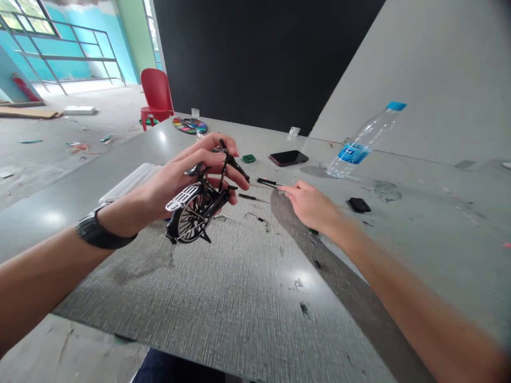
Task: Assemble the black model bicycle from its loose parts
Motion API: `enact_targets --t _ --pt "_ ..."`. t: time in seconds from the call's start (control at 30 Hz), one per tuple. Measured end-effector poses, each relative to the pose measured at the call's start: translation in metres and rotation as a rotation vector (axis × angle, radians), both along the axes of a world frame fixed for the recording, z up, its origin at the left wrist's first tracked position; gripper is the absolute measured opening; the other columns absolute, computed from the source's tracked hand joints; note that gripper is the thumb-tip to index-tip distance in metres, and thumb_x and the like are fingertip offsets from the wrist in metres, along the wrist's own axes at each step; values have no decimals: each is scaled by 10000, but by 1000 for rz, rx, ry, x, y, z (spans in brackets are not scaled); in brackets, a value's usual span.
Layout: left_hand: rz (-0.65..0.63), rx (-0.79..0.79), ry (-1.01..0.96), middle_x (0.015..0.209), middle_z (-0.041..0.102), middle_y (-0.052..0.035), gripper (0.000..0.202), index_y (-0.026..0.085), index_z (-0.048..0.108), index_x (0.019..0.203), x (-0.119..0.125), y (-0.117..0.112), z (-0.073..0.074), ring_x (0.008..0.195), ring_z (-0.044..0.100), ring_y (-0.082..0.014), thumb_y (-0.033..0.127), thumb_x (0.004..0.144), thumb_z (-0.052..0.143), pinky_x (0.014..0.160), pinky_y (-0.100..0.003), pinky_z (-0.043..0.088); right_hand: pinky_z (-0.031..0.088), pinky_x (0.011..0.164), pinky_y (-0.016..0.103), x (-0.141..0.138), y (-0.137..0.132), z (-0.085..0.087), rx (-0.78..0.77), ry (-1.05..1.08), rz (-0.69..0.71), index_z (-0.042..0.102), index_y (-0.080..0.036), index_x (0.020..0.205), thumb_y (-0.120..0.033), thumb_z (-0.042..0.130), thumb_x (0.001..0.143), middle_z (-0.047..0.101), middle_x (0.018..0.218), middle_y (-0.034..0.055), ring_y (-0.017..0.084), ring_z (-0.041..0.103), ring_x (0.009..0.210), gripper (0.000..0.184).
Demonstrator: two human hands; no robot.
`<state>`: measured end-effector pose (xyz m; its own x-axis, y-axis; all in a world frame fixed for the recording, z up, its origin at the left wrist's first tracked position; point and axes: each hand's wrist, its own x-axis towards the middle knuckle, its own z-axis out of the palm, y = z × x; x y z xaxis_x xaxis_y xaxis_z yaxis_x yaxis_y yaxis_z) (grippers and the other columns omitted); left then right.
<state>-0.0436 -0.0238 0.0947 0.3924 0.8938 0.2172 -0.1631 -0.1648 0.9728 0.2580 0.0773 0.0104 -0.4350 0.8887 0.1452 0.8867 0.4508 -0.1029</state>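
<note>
My left hand (191, 170) is closed round a small black model bicycle (199, 205), held above the grey mat (239, 298); the rear wheel and silver rack hang down toward me. My right hand (309, 205) reaches forward low over the mat's far edge, fingers together and stretched toward thin black tools (267, 182) lying there. Its fingertips are at a small piece I cannot make out. A dark watch (98, 231) sits on my left wrist.
A clear water bottle (365, 141) with a blue cap stands at the right. A black phone (288, 157), a green small object (248, 158), a black small case (358, 205) and a paint palette (190, 126) lie on the table. A red chair (156, 98) stands beyond.
</note>
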Motion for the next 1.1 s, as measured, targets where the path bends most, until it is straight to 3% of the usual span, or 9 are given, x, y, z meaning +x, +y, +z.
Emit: enact_targets --t 0.17,0.43,0.7,0.93,1.1 --pt "20 -100 20 909 739 -70 167 198 473 1036 8 -6 -4 794 749 -223 298 932 559 650 -280 565 457 672 346 10 -9 -13 92 11 29 663 -236 1387 -269 328 1045 636 1049 103 200 600 771 480" --pt "-108 -236 -35 981 769 -93 131 224 520 1059 7 2 -25 823 759 -237 301 963 565 672 -312 561 522 836 413 23 -10 -4 127 102 -16 707 -190 1261 -276 356 1038 665 1082 115 252 657 920 425" --pt "-103 -245 -18 968 774 -97 137 232 497 1068 11 0 -26 793 749 -228 320 981 555 619 -277 549 526 828 422 37 2 -7 175 158 -32 738 -188 1178 -257 406 1010 650 1036 114 243 651 858 378" --pt "-138 -266 -18 963 770 -103 150 227 496 1058 12 -1 -28 788 744 -234 335 976 559 577 -263 537 505 815 416 32 4 6 197 191 -24 736 -194 1193 -252 421 999 644 980 109 232 622 817 375" --pt "-187 -303 -19 973 777 -102 132 219 507 1067 15 -6 -32 801 744 -236 311 979 541 573 -262 535 503 837 422 50 8 3 261 199 -73 747 -190 1109 -245 433 986 660 980 115 244 635 841 341"
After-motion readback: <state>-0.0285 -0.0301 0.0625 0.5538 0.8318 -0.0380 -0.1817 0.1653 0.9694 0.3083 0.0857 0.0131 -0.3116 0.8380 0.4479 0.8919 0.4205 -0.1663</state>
